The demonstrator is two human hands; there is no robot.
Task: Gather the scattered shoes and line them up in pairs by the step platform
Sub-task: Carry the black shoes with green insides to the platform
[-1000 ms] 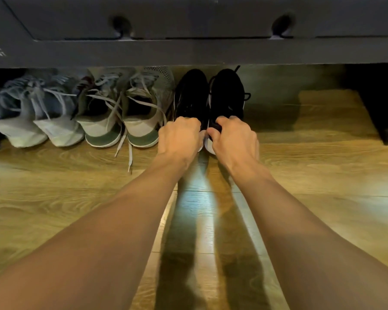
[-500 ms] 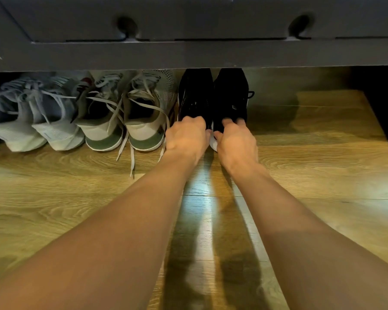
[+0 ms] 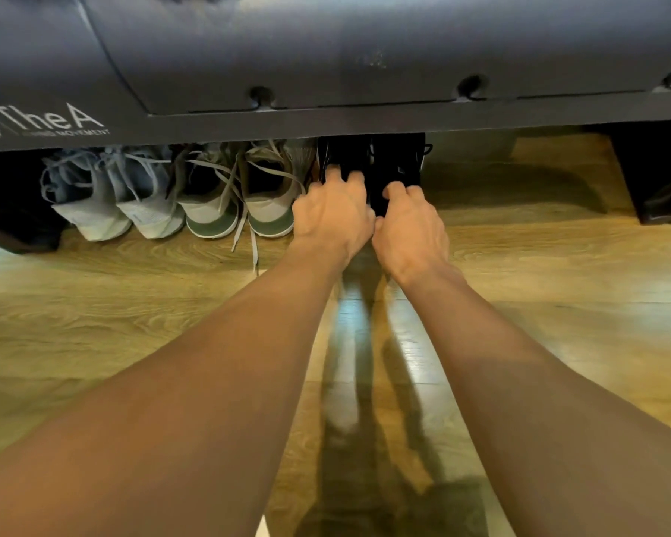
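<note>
Fingers of the left hand curl over the heel rim of the left black shoe and grip it. The right hand hooks its bent fingers over the heel of the right black shoe the same way, the two hands touching at the thumbs. Both black shoes are matte and dark, toes tucked under the front edge of the step platform, a smooth charcoal slab with notched seams. To their left, touching side by side, stand a knit pair with green soles and loose flat laces, then a pale grey pair with white soles. The glossy wood-grain floor lies bare between the black pair and the platform's dark leg on the right.
</note>
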